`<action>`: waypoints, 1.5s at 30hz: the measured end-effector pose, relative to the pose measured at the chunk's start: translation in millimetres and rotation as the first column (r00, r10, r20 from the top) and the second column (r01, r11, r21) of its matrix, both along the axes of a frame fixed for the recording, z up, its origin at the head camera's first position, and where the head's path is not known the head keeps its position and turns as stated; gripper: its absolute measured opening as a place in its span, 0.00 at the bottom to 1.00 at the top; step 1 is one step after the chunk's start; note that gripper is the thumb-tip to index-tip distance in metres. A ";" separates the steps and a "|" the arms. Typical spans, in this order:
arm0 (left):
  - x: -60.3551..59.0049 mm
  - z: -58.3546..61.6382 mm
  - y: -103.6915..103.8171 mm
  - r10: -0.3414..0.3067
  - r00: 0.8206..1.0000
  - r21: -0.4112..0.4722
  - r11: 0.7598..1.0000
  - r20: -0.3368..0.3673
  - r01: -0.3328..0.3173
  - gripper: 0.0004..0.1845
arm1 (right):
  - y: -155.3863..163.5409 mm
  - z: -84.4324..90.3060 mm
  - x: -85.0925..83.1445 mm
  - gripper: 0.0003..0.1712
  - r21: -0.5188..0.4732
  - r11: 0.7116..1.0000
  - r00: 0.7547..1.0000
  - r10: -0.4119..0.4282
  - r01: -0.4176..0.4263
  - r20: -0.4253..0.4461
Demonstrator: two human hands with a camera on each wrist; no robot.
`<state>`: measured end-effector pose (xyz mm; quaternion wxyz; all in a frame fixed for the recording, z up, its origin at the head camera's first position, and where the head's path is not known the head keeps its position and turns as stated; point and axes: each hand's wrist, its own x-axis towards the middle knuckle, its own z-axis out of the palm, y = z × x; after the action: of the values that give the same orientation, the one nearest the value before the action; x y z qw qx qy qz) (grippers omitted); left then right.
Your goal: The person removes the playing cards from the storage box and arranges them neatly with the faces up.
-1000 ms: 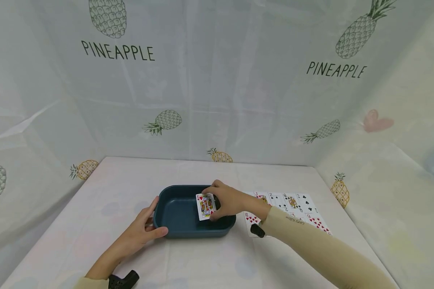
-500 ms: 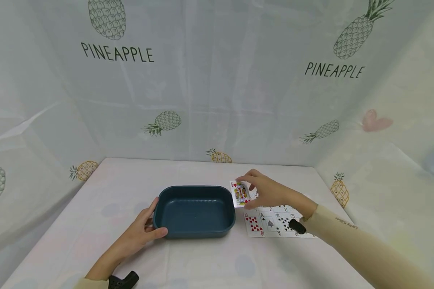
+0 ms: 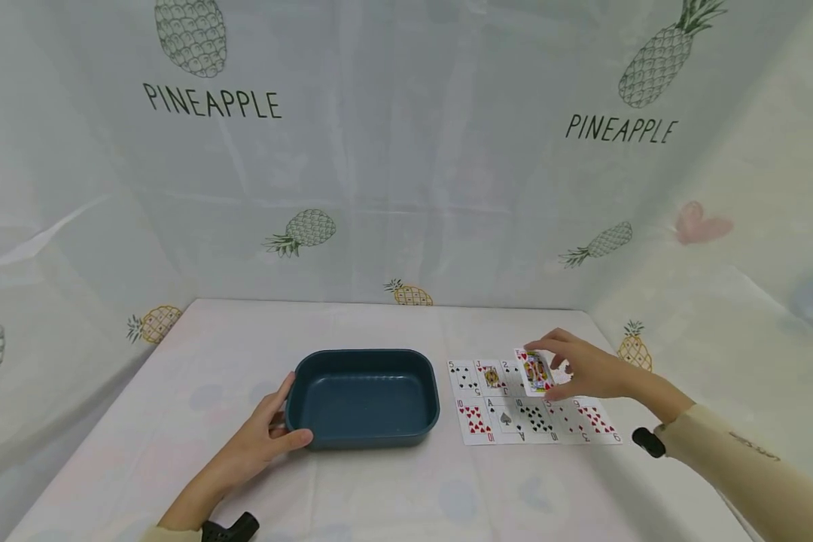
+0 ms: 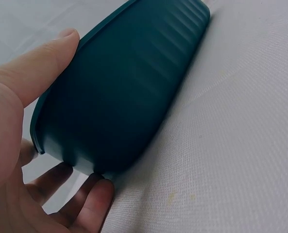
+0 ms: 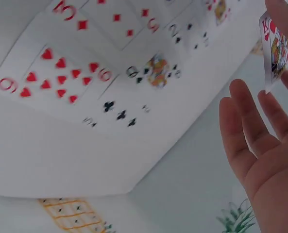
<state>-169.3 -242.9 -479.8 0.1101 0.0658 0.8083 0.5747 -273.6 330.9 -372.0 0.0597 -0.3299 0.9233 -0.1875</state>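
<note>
A dark blue oblong tub (image 3: 366, 397) stands empty on the white tablecloth. My left hand (image 3: 271, 433) grips its left end, thumb on the rim (image 4: 61, 41) and fingers (image 4: 93, 204) under the wall of the tub (image 4: 129, 92). To its right, several playing cards (image 3: 535, 410) lie face up in two rows. My right hand (image 3: 583, 369) hovers over the far row and pinches a king of hearts (image 3: 534, 371) by its edges. In the right wrist view the king of hearts (image 5: 275, 51) is held above the laid-out cards (image 5: 110, 73).
Pineapple-printed cloth walls (image 3: 406, 150) close in the table at the back and on both sides. A black wrist strap piece (image 3: 230, 527) shows at the near edge, another (image 3: 648, 442) on the right sleeve.
My right hand has carried the king of hearts out of the tub and rightward to above the card rows. The left hand and tub have stayed put.
</note>
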 end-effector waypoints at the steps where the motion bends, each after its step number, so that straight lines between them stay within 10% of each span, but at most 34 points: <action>1: 0.0 -0.1 -0.2 0.002 1.000 -0.004 1.000 0.001 -0.002 0.56 | 8.5 -1.4 0.1 0.47 0.010 1.000 1.000 -0.003 0.003 -0.008; 21: 1.0 -2.8 -1.2 -0.020 1.000 0.034 0.999 -0.006 0.020 0.56 | 131.9 -37.6 9.6 0.47 0.148 0.979 0.988 -0.126 0.138 -0.090; 45: 1.9 2.5 -0.4 -0.021 1.000 0.012 1.000 -0.017 0.021 0.57 | 133.0 -51.0 16.7 0.47 0.287 0.935 0.960 -0.253 0.211 0.117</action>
<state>-167.4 -243.3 -477.3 0.1091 0.0799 0.8050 0.5777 -256.9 463.9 -423.1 0.1521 -0.1919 0.9654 -0.0896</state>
